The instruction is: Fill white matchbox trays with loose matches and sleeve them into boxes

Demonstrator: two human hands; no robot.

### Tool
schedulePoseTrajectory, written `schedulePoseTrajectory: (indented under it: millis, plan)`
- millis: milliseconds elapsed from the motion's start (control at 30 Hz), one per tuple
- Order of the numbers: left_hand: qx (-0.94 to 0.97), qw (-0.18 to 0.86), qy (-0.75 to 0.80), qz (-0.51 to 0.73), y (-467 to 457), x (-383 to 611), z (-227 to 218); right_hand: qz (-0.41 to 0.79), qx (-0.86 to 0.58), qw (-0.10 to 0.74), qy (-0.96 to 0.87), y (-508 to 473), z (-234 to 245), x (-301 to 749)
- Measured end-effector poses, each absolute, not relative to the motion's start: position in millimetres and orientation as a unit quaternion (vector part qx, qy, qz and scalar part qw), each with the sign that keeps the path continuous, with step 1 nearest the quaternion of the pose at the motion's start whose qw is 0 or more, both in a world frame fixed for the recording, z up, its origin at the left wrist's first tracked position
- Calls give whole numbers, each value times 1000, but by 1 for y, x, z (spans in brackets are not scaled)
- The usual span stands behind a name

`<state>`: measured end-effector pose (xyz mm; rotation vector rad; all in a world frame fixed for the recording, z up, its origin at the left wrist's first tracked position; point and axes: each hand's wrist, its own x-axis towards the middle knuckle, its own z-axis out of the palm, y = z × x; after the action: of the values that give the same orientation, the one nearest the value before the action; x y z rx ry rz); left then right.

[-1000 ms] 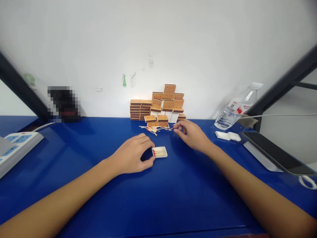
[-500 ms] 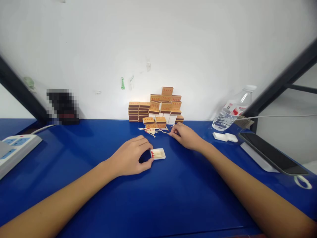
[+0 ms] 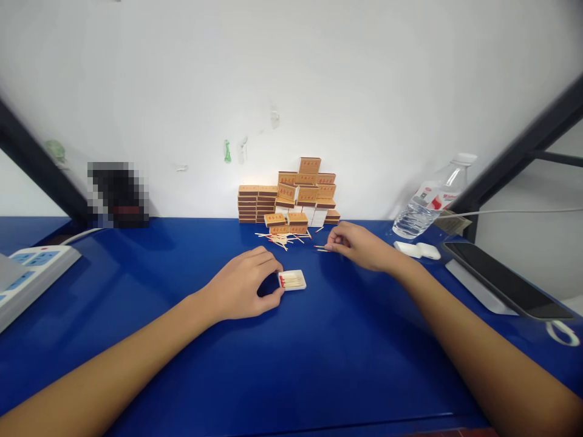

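Note:
Between the thumb and fingers of my left hand (image 3: 246, 283) is the left end of a small white matchbox tray (image 3: 298, 286). Several red-tipped matches (image 3: 293, 279) lie in it, heads toward that hand. Farther back on the right, my right hand (image 3: 357, 244) pinches matches (image 3: 321, 247) whose red heads point left. Their other ends are hidden by the fingers. A loose pile of matches (image 3: 280, 239) lies left of this hand, in front of the stacked matchboxes (image 3: 307, 193).
Matchboxes (image 3: 257, 205) also stand in neat columns against the wall. To the right are a tilted water bottle (image 3: 426, 203), a white case (image 3: 416, 250) and a phone (image 3: 505, 280). A power strip (image 3: 39, 276) lies at the left, below a pixelated dark object (image 3: 121, 194).
My right hand has moved slightly right, away from the pile, with matches now showing at its fingertips. My left hand stays at the tray.

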<state>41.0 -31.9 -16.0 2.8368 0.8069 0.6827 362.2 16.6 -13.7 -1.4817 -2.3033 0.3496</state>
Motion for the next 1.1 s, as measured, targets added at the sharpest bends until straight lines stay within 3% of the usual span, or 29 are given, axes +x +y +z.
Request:
schedulePoseTrajectory:
  millis: [400,567,767,1100]
  plan:
    - [930,53,269,243,-30,41,-19,251,-449,232,-826,-19,2,314]
    - [931,57,272,236,-30,41,-19,227,-412,217,-855,-33,-5,294]
    - [934,59,265,232,-32,42,-16,128,-488,264,-822,-13,-1,324]
    - [936,54,265,223,-32,42,-16,103,-512,196,-830,9,-25,342]
